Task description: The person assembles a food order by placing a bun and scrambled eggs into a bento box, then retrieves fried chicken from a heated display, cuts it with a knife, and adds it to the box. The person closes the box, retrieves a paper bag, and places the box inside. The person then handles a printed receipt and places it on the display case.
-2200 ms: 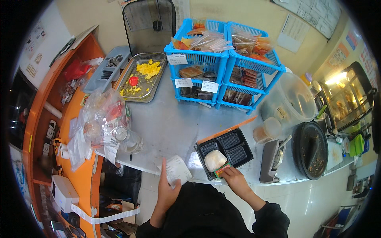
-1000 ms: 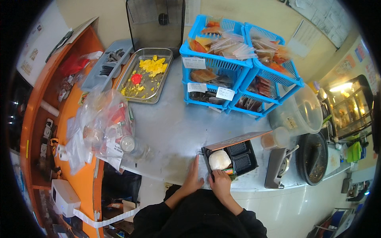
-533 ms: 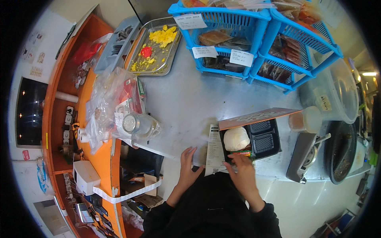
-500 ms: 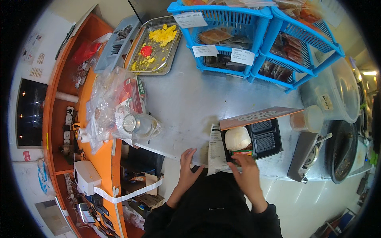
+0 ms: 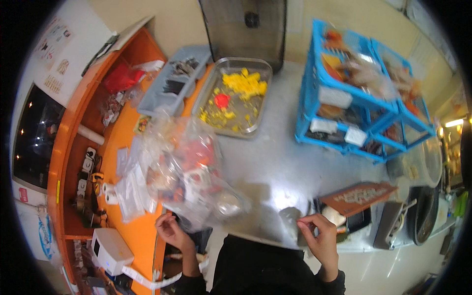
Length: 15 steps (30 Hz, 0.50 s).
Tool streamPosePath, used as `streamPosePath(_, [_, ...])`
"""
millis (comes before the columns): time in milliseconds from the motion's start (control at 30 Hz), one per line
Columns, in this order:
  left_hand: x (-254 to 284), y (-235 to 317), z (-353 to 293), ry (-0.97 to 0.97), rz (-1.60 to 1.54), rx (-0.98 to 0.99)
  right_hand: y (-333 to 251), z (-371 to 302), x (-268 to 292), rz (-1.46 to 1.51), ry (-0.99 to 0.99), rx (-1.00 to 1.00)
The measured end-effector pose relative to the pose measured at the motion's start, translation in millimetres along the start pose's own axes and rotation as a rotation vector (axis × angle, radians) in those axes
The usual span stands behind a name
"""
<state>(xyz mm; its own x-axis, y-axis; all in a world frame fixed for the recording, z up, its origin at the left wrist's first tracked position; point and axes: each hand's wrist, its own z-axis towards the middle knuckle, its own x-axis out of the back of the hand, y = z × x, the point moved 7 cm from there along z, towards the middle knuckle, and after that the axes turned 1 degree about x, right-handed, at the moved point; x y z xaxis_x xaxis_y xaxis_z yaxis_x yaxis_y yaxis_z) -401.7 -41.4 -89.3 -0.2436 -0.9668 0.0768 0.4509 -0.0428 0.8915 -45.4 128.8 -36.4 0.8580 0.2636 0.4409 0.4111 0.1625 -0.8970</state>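
My right hand [image 5: 320, 241] is at the table's front edge, thumb and fingers pinched on a greyish paper slip [image 5: 290, 216] that is blurred. Just beyond it stands a black compartment box [image 5: 360, 221]. The box's brown printed lid [image 5: 359, 197] leans over it and hides most of the inside. A white rounded bundle [image 5: 334, 215] shows at the box's left end, partly behind my fingers. To the left, my left hand [image 5: 174, 235] hovers near the clear plastic bags [image 5: 182, 167], fingers loosely bent and apart, with nothing seen in them.
A metal tray [image 5: 236, 129] with yellow pieces and a red item lies at the back. Blue basket racks [image 5: 344, 113] holding packets stand back right. A black pan [image 5: 425, 216] is far right. An orange counter [image 5: 135, 209] with a white printer [image 5: 110, 250] runs along the left.
The view has turned left and up. My left hand has moved left towards the bags. My right hand has left the box's near edge and now pinches the slip; the lid hangs lower over the box.
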Motion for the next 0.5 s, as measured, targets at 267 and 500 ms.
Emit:
streamPosePath(267, [-18.2,-15.1,160.1,0.043,-0.109,-0.072,-54.4,238.3,-140.9,-0.452,0.22,0.485])
streamPosePath(500, [-129.3,-10.8,231.8,-0.392,-0.065,-0.147,-0.4,411.3,-266.4,-1.23,-0.004,0.549])
